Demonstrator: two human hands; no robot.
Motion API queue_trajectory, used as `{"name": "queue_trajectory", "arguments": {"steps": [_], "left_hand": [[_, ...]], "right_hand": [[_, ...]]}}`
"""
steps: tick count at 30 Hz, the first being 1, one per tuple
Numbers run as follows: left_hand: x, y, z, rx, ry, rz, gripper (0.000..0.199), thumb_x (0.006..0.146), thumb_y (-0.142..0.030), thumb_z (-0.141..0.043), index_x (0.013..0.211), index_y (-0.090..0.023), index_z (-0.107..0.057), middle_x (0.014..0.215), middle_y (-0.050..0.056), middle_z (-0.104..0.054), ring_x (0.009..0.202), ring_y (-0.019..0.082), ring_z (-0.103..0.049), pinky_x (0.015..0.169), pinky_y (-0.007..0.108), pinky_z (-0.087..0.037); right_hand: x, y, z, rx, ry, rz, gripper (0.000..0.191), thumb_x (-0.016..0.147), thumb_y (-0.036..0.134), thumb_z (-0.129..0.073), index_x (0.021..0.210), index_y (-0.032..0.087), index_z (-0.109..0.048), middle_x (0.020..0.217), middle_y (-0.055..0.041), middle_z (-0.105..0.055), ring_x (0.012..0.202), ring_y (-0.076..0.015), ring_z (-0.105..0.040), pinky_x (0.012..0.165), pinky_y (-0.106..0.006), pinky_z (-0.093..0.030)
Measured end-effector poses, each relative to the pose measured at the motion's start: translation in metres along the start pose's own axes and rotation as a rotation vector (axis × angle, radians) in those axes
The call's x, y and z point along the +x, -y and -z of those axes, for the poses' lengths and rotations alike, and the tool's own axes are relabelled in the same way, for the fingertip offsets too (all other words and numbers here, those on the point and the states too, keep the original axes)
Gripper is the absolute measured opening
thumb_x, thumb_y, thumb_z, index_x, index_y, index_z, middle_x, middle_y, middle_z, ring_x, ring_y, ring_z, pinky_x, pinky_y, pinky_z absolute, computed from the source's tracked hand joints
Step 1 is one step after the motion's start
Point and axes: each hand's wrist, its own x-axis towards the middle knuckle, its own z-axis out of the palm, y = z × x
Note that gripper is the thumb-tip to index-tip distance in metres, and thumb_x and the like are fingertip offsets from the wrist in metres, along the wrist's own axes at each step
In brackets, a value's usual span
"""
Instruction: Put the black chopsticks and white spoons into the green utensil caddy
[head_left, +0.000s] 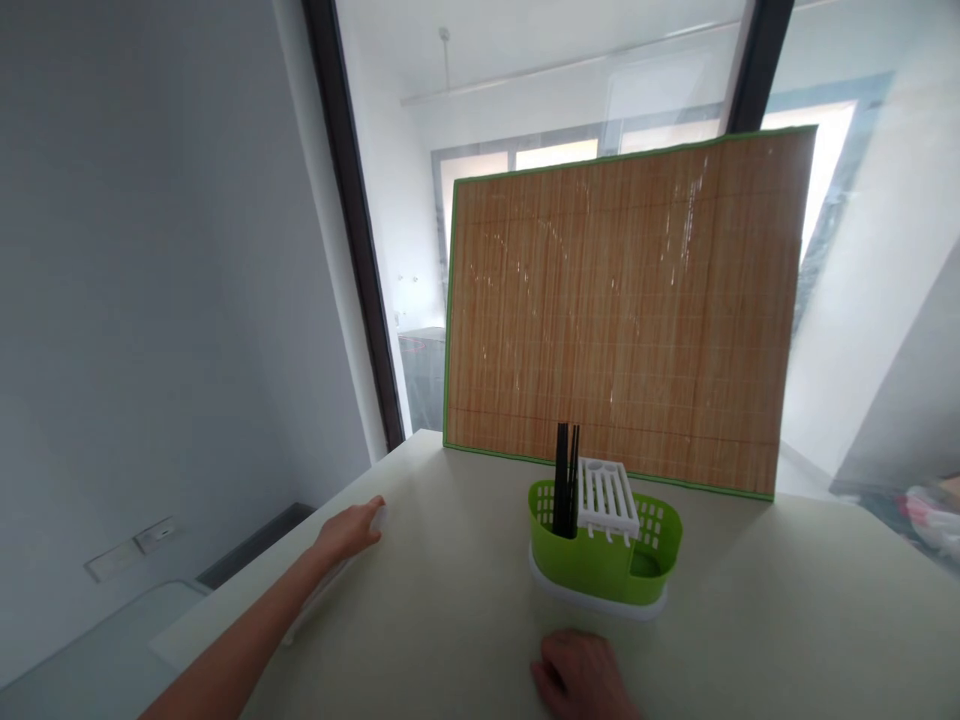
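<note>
At the left side of the table, my left hand (349, 532) is closed on a long white object (321, 596); its kind cannot be made out, as the hand and forearm cover much of it. My right hand (583, 672) is near the front, slightly blurred, with fingers curled and nothing visible in them. Just beyond it is a green plastic utensil holder (585, 570) on a white base. Black chopsticks (562, 485) stand upright in its left part. A white slatted rack with hooks (609, 497) sits across its middle.
The white table (450, 620) carries these things. Behind the holder, a bamboo mat with green edging (622, 320) stands upright against a glass partition with dark frames (352, 220). A grey wall (150, 280) with sockets (156, 536) rises at the left.
</note>
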Motion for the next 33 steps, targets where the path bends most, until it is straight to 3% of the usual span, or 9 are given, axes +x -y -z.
{"name": "queue_trajectory", "arguments": {"steps": [5, 12, 17, 23, 27, 29, 31, 32, 33], "left_hand": [[0.002, 0.006, -0.013, 0.026, 0.023, 0.057, 0.036, 0.078, -0.038, -0.044, 0.106, -0.018, -0.054, 0.102, 0.017, -0.065, 0.091, 0.033, -0.061, 0.066, 0.037, -0.044], [-0.006, 0.01, -0.029, -0.017, -0.034, 0.148, 0.051, 0.085, -0.052, -0.027, 0.112, -0.014, -0.051, 0.103, 0.019, -0.064, 0.092, 0.034, -0.061, 0.07, 0.041, -0.044], [-0.011, 0.017, -0.027, -0.131, -0.045, 0.206, 0.069, 0.081, -0.069, -0.019, 0.117, -0.018, -0.05, 0.108, 0.018, -0.063, 0.095, 0.034, -0.061, 0.074, 0.042, -0.044], [-0.021, 0.008, -0.015, -0.049, -0.104, 0.258, 0.082, 0.078, -0.074, -0.019, 0.13, -0.017, -0.044, 0.113, 0.02, -0.06, 0.098, 0.039, -0.058, 0.076, 0.047, -0.043], [-0.023, -0.013, 0.008, -0.002, -0.304, 0.215, 0.077, 0.08, -0.069, -0.026, 0.13, -0.013, -0.045, 0.113, 0.021, -0.059, 0.103, 0.039, -0.055, 0.084, 0.048, -0.04], [-0.02, -0.033, 0.023, -0.175, -0.357, 0.151, 0.073, 0.079, -0.066, -0.033, 0.128, -0.013, -0.047, 0.117, 0.02, -0.057, 0.107, 0.038, -0.052, 0.088, 0.049, -0.038], [-0.014, -0.063, 0.038, -0.525, -0.294, 0.059, 0.069, 0.077, -0.064, -0.04, 0.124, -0.015, -0.051, 0.118, 0.017, -0.057, 0.108, 0.036, -0.052, 0.088, 0.048, -0.039], [-0.01, -0.081, 0.045, -0.765, -0.209, -0.003, 0.068, 0.076, -0.063, -0.044, 0.122, -0.014, -0.052, 0.117, 0.018, -0.058, 0.107, 0.035, -0.053, 0.087, 0.047, -0.041], [-0.006, -0.101, 0.051, -0.868, -0.157, -0.06, 0.067, 0.078, -0.063, -0.04, 0.122, -0.015, -0.052, 0.114, 0.016, -0.061, 0.102, 0.031, -0.056, 0.082, 0.043, -0.045]], "right_hand": [[-0.001, 0.002, 0.003, 0.01, 0.009, -0.013, 0.011, 0.078, 0.02, -0.055, 0.068, 0.022, -0.052, 0.068, 0.0032, -0.062, 0.062, -0.014, -0.057, 0.054, -0.029, -0.022], [0.0, 0.001, 0.002, 0.006, 0.015, -0.016, 0.011, 0.077, 0.02, -0.057, 0.068, 0.022, -0.052, 0.067, 0.0034, -0.062, 0.062, -0.0138, -0.056, 0.053, -0.029, -0.021], [0.001, 0.002, 0.004, 0.008, 0.021, -0.016, 0.01, 0.076, 0.019, -0.058, 0.068, 0.022, -0.052, 0.068, 0.0033, -0.062, 0.063, -0.0139, -0.056, 0.054, -0.029, -0.021], [-0.002, 0.003, 0.003, 0.019, 0.004, -0.021, 0.011, 0.078, 0.02, -0.057, 0.069, 0.022, -0.052, 0.069, 0.0032, -0.061, 0.064, -0.0144, -0.056, 0.056, -0.028, -0.023], [-0.002, 0.003, 0.004, 0.03, -0.006, -0.021, 0.01, 0.08, 0.02, -0.056, 0.07, 0.022, -0.053, 0.07, 0.0028, -0.061, 0.065, -0.0148, -0.057, 0.058, -0.028, -0.024], [-0.002, 0.003, 0.005, 0.027, -0.009, -0.021, 0.01, 0.08, 0.02, -0.056, 0.07, 0.022, -0.053, 0.069, 0.0027, -0.061, 0.065, -0.0149, -0.057, 0.058, -0.028, -0.025], [-0.001, 0.002, 0.004, 0.022, -0.01, -0.016, 0.011, 0.08, 0.021, -0.055, 0.07, 0.022, -0.053, 0.069, 0.0028, -0.061, 0.065, -0.0149, -0.056, 0.057, -0.028, -0.025], [-0.001, 0.002, 0.004, 0.02, -0.011, -0.009, 0.011, 0.08, 0.021, -0.055, 0.07, 0.022, -0.053, 0.069, 0.0029, -0.061, 0.064, -0.0149, -0.056, 0.057, -0.028, -0.025], [-0.001, 0.002, 0.003, 0.018, -0.013, -0.002, 0.011, 0.08, 0.021, -0.055, 0.07, 0.022, -0.053, 0.069, 0.003, -0.061, 0.064, -0.0148, -0.056, 0.056, -0.028, -0.024]]}}
